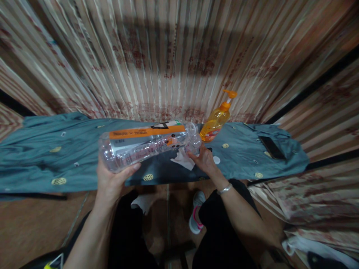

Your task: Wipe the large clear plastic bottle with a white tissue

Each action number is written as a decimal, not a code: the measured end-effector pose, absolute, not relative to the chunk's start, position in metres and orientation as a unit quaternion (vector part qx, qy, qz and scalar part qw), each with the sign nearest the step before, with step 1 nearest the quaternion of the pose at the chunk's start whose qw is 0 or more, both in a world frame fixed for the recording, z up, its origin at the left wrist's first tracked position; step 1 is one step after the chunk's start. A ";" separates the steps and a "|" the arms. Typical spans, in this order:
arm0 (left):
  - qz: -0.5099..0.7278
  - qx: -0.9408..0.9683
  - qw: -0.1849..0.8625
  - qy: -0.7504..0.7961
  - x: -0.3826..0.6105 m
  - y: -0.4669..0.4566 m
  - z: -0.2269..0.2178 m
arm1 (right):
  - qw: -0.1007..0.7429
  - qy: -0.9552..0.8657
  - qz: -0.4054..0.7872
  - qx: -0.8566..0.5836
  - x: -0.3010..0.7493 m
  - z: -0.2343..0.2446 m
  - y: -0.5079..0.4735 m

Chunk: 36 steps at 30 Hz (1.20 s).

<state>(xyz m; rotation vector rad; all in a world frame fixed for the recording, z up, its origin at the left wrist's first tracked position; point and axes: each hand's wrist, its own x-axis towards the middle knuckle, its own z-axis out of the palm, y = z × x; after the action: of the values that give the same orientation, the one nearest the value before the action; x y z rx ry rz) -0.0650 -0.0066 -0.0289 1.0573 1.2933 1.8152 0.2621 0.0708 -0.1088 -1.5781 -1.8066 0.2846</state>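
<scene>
A large clear plastic bottle [146, 142] with an orange and silver label lies sideways in the air above the cloth, its narrower end to the right. My left hand [113, 177] grips its wide base from below, thumb along the near side. At the narrower end, my right hand [205, 160] is closed on the clear rounded part, its fingers partly hidden. A white tissue [183, 158] shows just below that end, close to my right thumb; whether I touch it I cannot tell. Beside my right hand, a small white disc [216, 160] rests on the cloth.
Behind my right hand stands a pump bottle [215, 121] of orange liquid. A dark phone [271, 147] lies farther right on the blue-green patterned cloth [81, 157]. Pleated curtains [157, 56] hang behind the narrow table, with dark poles at the sides.
</scene>
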 end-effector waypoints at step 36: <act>0.702 0.396 0.343 0.482 -0.064 -0.006 -0.029 | 0.349 -0.695 0.123 -0.616 0.265 -0.112 0.073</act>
<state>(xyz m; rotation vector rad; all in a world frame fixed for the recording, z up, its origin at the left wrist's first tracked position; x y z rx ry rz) -0.0644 -0.0064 -0.0289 1.0298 1.2532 1.8239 0.2646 0.0726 -0.1116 -1.5976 -1.8018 0.3197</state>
